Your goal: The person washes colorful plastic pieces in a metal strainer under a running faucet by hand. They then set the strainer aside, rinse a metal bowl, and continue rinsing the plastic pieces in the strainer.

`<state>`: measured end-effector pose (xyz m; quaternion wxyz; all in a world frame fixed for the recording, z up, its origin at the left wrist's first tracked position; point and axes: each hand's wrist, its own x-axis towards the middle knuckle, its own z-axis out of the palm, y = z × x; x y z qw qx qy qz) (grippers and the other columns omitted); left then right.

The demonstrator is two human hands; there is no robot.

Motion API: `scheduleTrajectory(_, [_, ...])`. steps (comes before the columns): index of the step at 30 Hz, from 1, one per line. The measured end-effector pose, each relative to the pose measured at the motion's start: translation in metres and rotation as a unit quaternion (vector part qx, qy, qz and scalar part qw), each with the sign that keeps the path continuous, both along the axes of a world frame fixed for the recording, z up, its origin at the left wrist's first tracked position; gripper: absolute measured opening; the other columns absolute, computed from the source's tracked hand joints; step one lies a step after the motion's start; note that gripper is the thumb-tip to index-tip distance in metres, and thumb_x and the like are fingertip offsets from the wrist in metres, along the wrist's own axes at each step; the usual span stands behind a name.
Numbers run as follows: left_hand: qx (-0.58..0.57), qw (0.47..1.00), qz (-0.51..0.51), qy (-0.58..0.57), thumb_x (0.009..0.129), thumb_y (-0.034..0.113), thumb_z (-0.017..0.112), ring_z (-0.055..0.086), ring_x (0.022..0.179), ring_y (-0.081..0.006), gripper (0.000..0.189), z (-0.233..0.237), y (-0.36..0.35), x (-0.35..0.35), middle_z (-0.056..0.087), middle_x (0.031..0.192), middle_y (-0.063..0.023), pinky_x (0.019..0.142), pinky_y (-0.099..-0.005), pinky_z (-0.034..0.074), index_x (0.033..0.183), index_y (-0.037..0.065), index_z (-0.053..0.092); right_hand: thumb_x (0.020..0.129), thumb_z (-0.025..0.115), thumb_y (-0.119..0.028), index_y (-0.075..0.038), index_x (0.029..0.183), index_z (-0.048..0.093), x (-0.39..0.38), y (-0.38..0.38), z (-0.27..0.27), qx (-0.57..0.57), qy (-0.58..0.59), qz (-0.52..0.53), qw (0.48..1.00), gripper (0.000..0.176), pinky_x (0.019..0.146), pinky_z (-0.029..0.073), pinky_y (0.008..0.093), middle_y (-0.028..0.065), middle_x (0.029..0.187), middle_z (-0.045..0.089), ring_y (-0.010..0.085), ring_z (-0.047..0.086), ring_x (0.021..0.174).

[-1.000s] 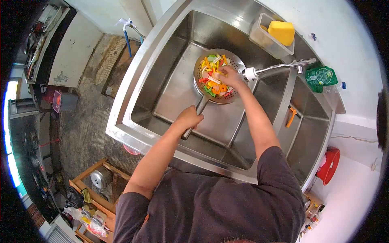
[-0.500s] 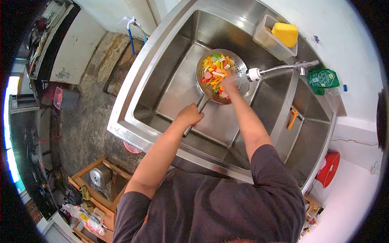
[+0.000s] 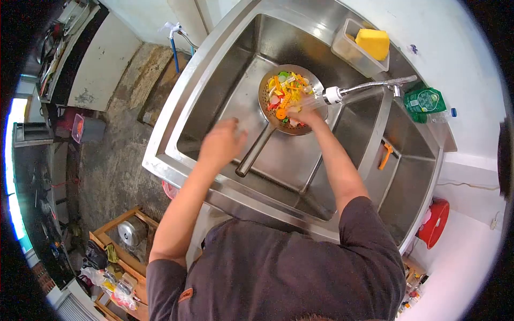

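Note:
A round metal strainer ladle [image 3: 314,80] with a long handle rests in the large sink basin, holding cut vegetables [image 3: 286,91] in yellow, orange, red, green and white. My right hand [image 3: 306,115] reaches into its near right side, touching the vegetables under running water. The water blurs its fingers, and their tips are hidden. My left hand [image 3: 220,142] is off the handle [image 3: 256,152], to its left above the basin. It is smeared by motion, but its thumb stands apart from the fingers and nothing shows in it. A faucet head [image 3: 333,95] points at the ladle.
A plastic tub [image 3: 350,52] with a yellow sponge [image 3: 373,44] stands on the back ledge. Right of the flexible faucet lies a green pouch [image 3: 425,102]. An orange-handled peeler-like tool [image 3: 385,157] is in the smaller basin. The steel rim [image 3: 184,179] borders the near left side.
My left hand has let go of the ladle handle and moved up and left. The handle end has dropped slightly left. My right hand stays at the vegetables, shifted slightly downward.

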<state>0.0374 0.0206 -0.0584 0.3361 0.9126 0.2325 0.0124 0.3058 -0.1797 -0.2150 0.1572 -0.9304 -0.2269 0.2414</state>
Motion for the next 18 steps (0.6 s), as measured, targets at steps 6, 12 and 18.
scheduleTrajectory(6, [0.128, 0.969, 0.057, -0.202, 0.091, 0.007, 0.063, 0.064, 0.096, -0.0361, 0.011, 0.057, 0.054, -0.066, 0.064, 0.104, -0.0168, 0.085, -0.0402, 0.050, 0.099, -0.001, 0.064, 0.072, 0.079, -0.041, -0.007, 0.154, 0.026, -0.027, 0.010, -0.010, 0.060, -0.022, -0.055, 0.996, 0.103, 0.110, 0.041, 0.0443, 0.0226, 0.148, 0.044, 0.0386, 0.046, 0.134])
scheduleTrajectory(12, [0.086, 0.980, 0.077, -0.163, 0.091, 0.008, 0.064, 0.063, 0.096, -0.0354, 0.014, 0.032, 0.066, -0.106, 0.063, 0.105, -0.0169, 0.084, -0.0394, 0.050, 0.102, -0.001, 0.062, 0.082, 0.071, -0.020, -0.006, 0.138, 0.042, 0.041, -0.012, -0.081, 0.316, 0.200, -0.180, 0.910, 0.064, 0.080, 0.053, 0.0443, 0.0111, 0.099, 0.068, 0.0242, 0.067, 0.085])
scheduleTrajectory(18, [0.129, 0.962, 0.108, -0.215, 0.088, 0.010, 0.066, 0.063, 0.091, -0.0335, 0.016, 0.022, 0.060, -0.109, 0.064, 0.101, -0.0148, 0.081, -0.0387, 0.051, 0.099, 0.000, 0.062, 0.085, 0.056, 0.002, 0.001, 0.133, 0.046, 0.024, -0.009, 0.020, 0.305, 0.399, -0.301, 0.811, 0.049, 0.072, 0.056, 0.0351, 0.0119, 0.098, 0.064, 0.0230, 0.066, 0.085])
